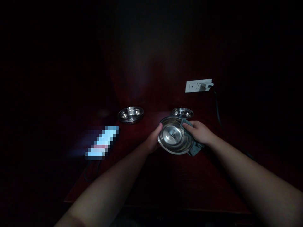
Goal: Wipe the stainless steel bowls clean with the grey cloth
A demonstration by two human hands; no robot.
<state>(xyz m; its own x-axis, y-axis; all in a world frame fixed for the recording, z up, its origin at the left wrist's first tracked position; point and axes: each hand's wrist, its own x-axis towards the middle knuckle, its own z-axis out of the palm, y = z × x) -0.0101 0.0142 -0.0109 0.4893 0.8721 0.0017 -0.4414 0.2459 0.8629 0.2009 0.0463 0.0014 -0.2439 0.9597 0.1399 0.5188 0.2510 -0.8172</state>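
Note:
A shiny steel bowl [171,135] is held up over the table, tilted so that its inside faces me. My left hand [154,138] grips its left rim, thumb on the edge and the other fingers hidden behind. On the right side my right hand [197,130] is closed on a grey-green cloth [196,148]. The cloth is folded over the bowl's right rim, with the thumb pressing it against the inside wall. Behind the held bowl, another steel bowl [182,112] rests on the table, partly covered. Further left sits a stack of steel bowls [130,114].
A lit phone [101,142], its screen blurred out, lies at the left of the dark red table [184,186], with a cord [86,171] below it. On the back wall is a white socket [195,85] with a plug [207,85] and a hanging cable [217,107]. The surroundings are very dark.

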